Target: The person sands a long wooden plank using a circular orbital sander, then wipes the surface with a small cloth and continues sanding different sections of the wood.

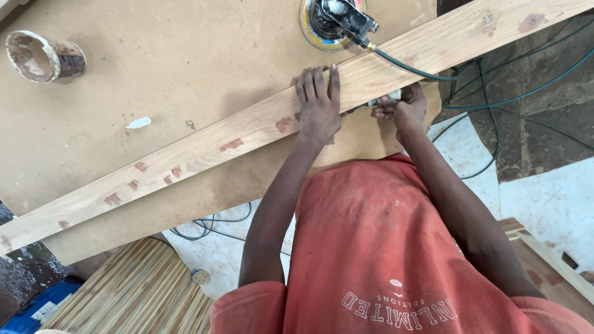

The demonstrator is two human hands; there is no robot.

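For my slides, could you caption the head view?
Left hand flat on a long plank, right hand at its edge.

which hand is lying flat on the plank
The left hand, fingers spread flat on top of the long wooden plank. The right hand is curled around a small pale object at the plank's near edge.

One long wooden plank, one round sander, one open tin, two hands.

plank ends cut off by both edges, sander top cropped, small object in right hand mostly hidden
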